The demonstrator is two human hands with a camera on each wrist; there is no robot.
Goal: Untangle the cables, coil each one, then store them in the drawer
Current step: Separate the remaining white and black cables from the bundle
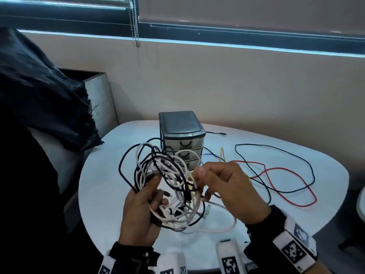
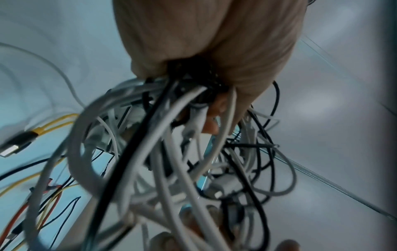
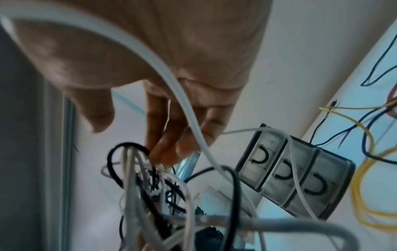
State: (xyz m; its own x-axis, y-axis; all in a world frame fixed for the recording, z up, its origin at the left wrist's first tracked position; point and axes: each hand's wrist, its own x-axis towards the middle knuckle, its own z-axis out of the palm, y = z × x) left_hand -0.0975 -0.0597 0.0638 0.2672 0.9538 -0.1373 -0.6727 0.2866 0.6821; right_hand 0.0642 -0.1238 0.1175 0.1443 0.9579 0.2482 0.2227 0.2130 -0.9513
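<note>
A tangled bundle of white and black cables (image 1: 169, 186) hangs above the white table (image 1: 110, 147). My left hand (image 1: 144, 206) grips the bundle from the left, fingers curled round several strands (image 2: 189, 105). My right hand (image 1: 223, 186) pinches white strands at the bundle's right side, fingertips (image 3: 163, 152) down among the loops (image 3: 150, 183). Behind the bundle stands a small grey drawer unit (image 1: 181, 135) with three shut drawers (image 3: 287, 178). A thick white cable (image 1: 221, 228) droops from the bundle toward me.
Loose red (image 1: 282, 182), dark blue (image 1: 286, 155) and yellow (image 1: 222, 153) wires lie spread on the table right of the drawer unit. A black cloth (image 1: 39, 95) fills the left side. A beige wall and window sill stand behind the table.
</note>
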